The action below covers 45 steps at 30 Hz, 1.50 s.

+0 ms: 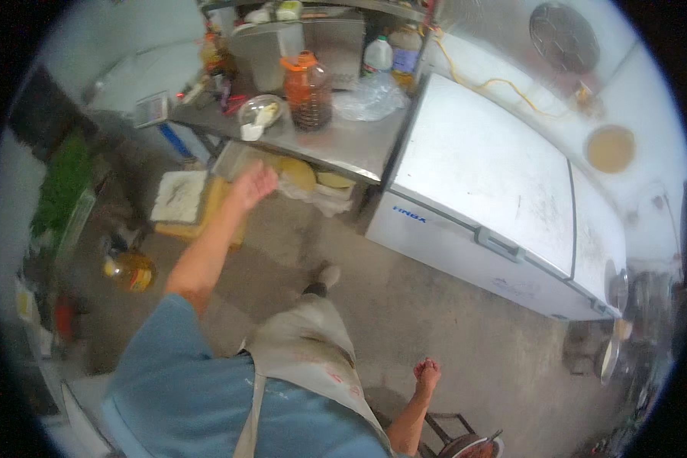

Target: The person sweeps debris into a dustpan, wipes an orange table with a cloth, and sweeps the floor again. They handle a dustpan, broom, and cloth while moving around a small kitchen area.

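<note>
My left hand (256,185) is stretched out ahead, level in the picture with the front of a stainless-steel table (343,146). It is blurred, and I see nothing plainly held in it. My right hand (427,373) hangs low on the right with its fingers curled and no object in it. A large plastic jug (308,94) with an orange cap and handle stands on the table, filled with dark reddish contents. Beside it is a clear plastic bowl (251,110) with a white scoop-like piece (254,131). A crumpled clear plastic bag (372,97) lies to the jug's right.
A white chest freezer (481,172) stands right of the table. On the floor to the left are a white block-like container (178,196) on a yellow board and an oil bottle (134,271). A pot (470,445) rests on a metal stand behind my right hand.
</note>
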Tool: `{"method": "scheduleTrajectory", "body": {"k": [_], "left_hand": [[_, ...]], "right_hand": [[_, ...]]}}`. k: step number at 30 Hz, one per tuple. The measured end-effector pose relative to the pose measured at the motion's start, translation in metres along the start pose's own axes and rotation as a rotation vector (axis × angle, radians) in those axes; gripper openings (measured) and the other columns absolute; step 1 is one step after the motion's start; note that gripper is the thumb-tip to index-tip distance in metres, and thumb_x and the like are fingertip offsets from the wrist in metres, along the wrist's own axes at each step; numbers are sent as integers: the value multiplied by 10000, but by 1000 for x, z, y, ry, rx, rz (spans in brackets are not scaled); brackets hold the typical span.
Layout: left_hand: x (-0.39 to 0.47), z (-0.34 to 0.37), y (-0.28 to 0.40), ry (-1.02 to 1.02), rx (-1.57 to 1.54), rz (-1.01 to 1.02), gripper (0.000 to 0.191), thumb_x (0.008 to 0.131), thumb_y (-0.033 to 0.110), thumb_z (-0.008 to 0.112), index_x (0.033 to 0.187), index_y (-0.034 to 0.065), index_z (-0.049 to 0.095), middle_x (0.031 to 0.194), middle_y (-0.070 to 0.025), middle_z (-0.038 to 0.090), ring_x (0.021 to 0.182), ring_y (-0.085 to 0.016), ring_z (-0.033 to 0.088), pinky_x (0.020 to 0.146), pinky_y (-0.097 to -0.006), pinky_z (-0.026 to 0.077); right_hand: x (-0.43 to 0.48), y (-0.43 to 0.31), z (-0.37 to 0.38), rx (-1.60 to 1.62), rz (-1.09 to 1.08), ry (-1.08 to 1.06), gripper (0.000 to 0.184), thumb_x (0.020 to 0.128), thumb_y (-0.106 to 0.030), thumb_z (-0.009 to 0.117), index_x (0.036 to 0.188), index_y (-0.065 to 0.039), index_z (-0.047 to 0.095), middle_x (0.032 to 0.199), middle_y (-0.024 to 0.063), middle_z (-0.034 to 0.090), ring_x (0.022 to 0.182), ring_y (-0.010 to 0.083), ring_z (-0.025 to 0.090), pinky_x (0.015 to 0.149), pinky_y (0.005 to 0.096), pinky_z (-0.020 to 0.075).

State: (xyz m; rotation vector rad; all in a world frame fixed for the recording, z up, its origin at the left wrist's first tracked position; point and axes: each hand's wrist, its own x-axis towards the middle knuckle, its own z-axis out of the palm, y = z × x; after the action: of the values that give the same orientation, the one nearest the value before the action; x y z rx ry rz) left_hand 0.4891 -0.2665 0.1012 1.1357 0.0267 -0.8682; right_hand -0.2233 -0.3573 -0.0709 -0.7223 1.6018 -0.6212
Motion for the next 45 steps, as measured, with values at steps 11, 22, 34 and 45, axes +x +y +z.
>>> {"method": "scheduleTrajectory", "body": {"k": [11,22,34,45], "left_hand": [[249,152,150,100,-235,220,268,906,184,603,1094,7,533,953,-122,598,988,-287,584,933,-426,497],[191,161,150,-243,-102,281,151,945,115,503,1032,-5,536,824,-38,559,799,-206,590,914,-490,510],[144,129,105,108,-79,236,355,982,313,480,1223,52,495,1021,-51,585,1026,-192,565,955,-431,476],[152,119,-81,-143,-102,-472,466,949,342,550,1316,94,407,1127,-121,567,1030,-264,589,926,-463,476]], "right_hand": [[-60,-1,98,-286,69,-35,292,897,-183,529,682,7,585,541,80,554,483,191,554,471,334,444],[20,-158,225,-851,-233,-346,343,845,-260,523,740,62,582,581,186,560,572,289,596,564,403,447],[80,-355,515,-130,-281,-849,439,897,-336,619,1169,-4,526,956,126,645,751,195,615,666,351,532],[208,-380,681,-502,-663,-605,293,862,-214,622,1058,-3,563,878,109,580,775,253,585,690,374,511]]}}
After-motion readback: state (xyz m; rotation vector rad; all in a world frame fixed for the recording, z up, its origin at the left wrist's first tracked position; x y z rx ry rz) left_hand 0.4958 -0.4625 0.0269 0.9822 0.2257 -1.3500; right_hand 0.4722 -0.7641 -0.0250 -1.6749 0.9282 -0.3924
